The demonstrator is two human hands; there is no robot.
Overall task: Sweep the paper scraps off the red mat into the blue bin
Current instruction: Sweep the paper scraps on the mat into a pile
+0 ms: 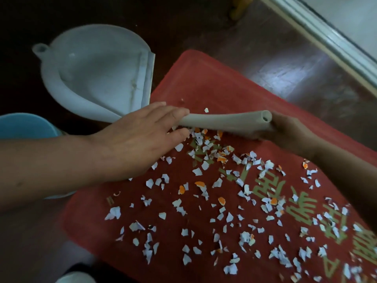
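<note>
Spotter: Your paper scraps lie all over the red mat, thickest from its middle to the near right. The blue bin sits at the left, partly behind your forearm, and no scrap shows in the white dustpan beyond it.

Coach: So you're at the opening of the sweep, I judge, with nearly everything left to gather. Your left hand pinches the left end of the grey brush between fingers and thumb. Your right hand curls round the handle end. The bristles sit on the farthest scraps.

Spotter: What does the next stroke need?

Coach: Keep the bristles low and flat, and herd the scraps into one heap near the mat's left edge. Light paper is likely to flutter, so go slowly. You'll then need to free one hand for the dustpan.
</note>
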